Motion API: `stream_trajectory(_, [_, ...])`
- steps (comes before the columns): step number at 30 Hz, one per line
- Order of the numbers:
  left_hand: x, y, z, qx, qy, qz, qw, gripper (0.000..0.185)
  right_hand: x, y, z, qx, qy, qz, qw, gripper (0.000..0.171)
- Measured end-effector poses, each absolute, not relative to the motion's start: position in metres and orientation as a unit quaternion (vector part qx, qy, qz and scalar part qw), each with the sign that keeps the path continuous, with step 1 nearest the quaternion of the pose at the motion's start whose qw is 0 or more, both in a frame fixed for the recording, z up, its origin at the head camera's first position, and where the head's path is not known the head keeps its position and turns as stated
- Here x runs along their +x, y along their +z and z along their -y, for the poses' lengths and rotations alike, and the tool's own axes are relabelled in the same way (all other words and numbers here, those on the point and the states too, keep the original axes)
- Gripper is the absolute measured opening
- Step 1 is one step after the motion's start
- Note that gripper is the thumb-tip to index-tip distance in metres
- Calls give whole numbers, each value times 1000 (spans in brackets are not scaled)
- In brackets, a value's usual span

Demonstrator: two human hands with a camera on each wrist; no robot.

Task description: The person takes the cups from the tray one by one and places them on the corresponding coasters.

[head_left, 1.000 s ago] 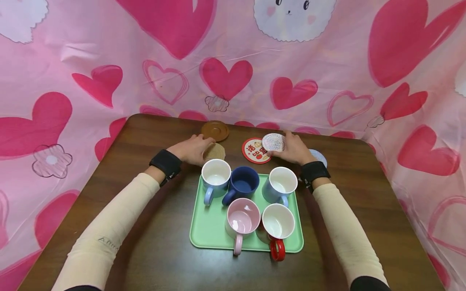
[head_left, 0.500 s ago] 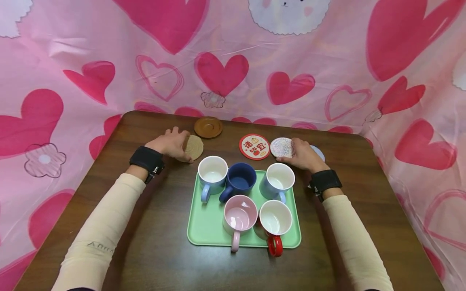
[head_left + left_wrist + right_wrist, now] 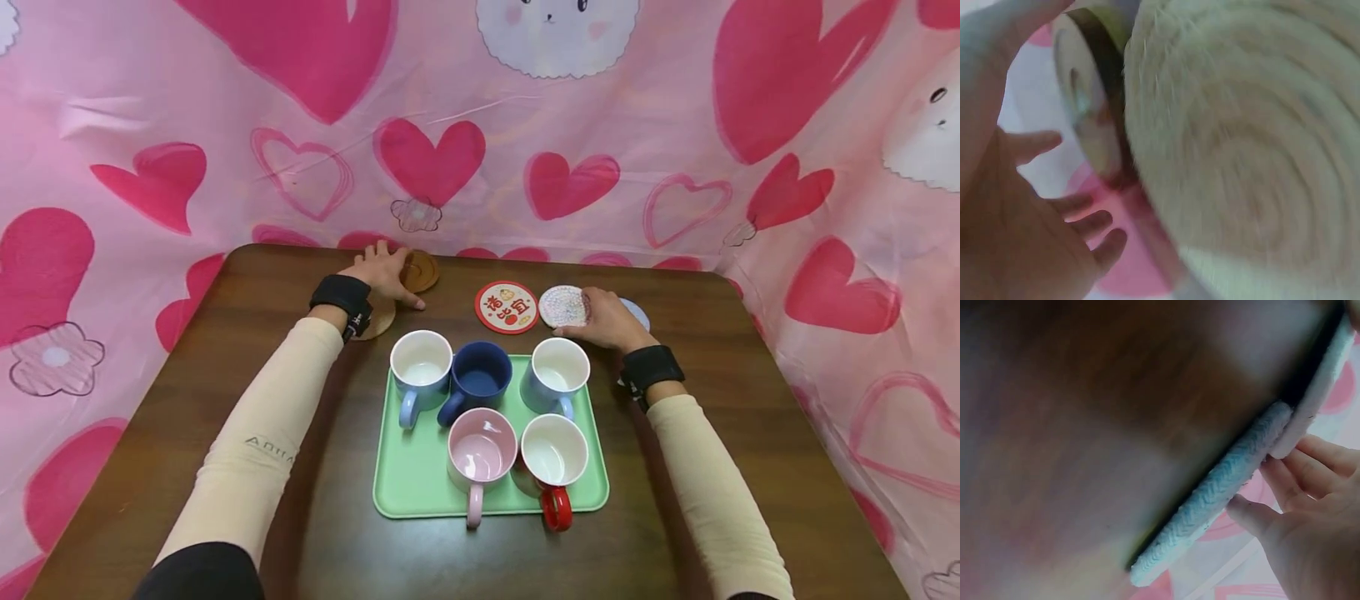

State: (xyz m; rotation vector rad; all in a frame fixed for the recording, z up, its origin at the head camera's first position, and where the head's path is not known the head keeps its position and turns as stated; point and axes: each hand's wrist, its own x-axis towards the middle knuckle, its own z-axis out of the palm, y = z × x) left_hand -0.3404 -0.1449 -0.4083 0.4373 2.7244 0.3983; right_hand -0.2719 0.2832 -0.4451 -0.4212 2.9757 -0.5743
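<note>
Brown saucer (image 3: 419, 270) at the table's (image 3: 225, 400) far edge: my left hand (image 3: 382, 272) lies on it, fingers relaxed. A woven coaster (image 3: 378, 321) sits under that wrist. My right hand (image 3: 606, 320) pinches a white coaster (image 3: 561, 307) beside the red coaster (image 3: 506, 307).

A: So what's the person actually wearing? All I get from the head view is arms.

B: Long cream sleeves on both arms, snug fit, running right up to the wrists. The left sleeve (image 3: 251, 454) has small dark lettering printed on the forearm, looks like a brand name, but it's too small for me to read properly. At the bottom edge of that view something black covers the upper arm.

A: And the wrists?

B: Black band on each one. The left wristband (image 3: 342, 298) and the right wristband (image 3: 649, 369) both look chunky, with a small clip or buckle at the side. Hands are bare.
</note>
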Motion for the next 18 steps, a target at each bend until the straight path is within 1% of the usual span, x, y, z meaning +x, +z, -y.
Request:
stream_trajectory(4, [-349,-425,145,139,144,-965,171,109,-273,-449,-274,-133,-185,-971,65,103])
stream_trajectory(6, [-350,-430,145,145,145,-965,163,105,-273,-448,-273,-140,-180,-971,68,101])
stream_trajectory(8, [-348,-432,144,161,145,-964,154,102,-274,-445,-272,-154,-164,-972,65,96])
stream_trajectory(13, [-332,-429,142,209,151,-954,151,107,-273,-434,-268,-178,-116,-976,49,81])
stream_trajectory(16, [-321,-428,141,241,156,-946,153,110,-271,-429,-265,-168,-91,-980,53,80])
stream_trajectory(18, [-314,-428,142,260,158,-940,156,112,-269,-425,-262,-156,-80,-983,61,84])
